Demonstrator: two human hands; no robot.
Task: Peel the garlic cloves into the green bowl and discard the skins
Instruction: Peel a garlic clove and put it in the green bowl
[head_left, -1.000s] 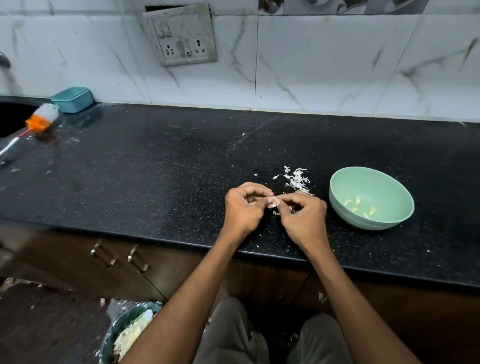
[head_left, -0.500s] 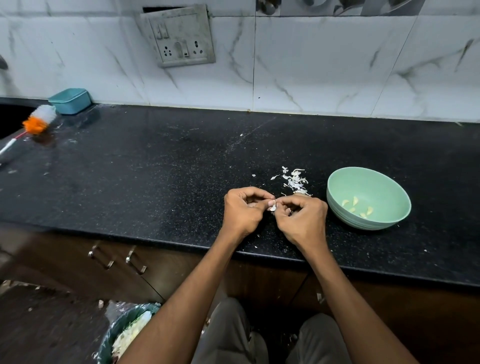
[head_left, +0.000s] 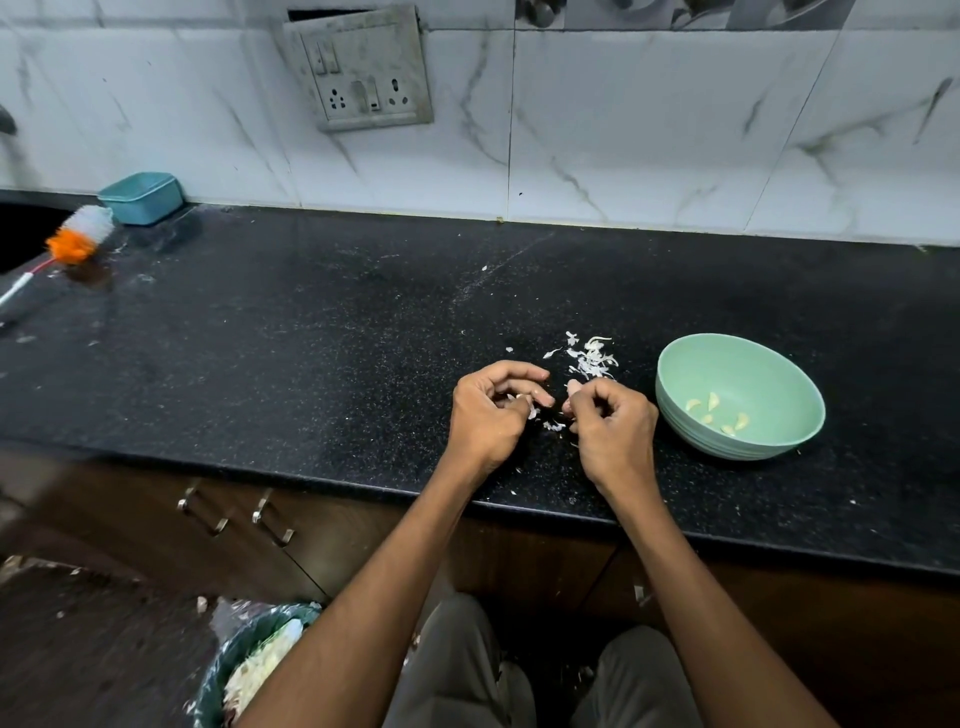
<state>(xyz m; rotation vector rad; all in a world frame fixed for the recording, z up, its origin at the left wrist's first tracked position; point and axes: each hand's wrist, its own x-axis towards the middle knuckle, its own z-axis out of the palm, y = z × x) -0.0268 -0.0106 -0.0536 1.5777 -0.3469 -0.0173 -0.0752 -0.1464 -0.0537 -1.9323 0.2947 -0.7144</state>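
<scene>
green bowl (head_left: 740, 396) just right of hands (head_left: 550, 415)

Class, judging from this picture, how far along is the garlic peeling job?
Done: several peeled cloves lie in the green bowl. In hand: the left hand and right hand pick at bits of skin; any clove between them is hidden. Left: the skins on the counter are not yet in the bin.

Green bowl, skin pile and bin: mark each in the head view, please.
green bowl (head_left: 675, 387): head view, on its left inner wall.
skin pile (head_left: 592, 358): head view, middle of the white flakes on the counter.
bin (head_left: 244, 649): head view, on its rim beside the left forearm.
</scene>
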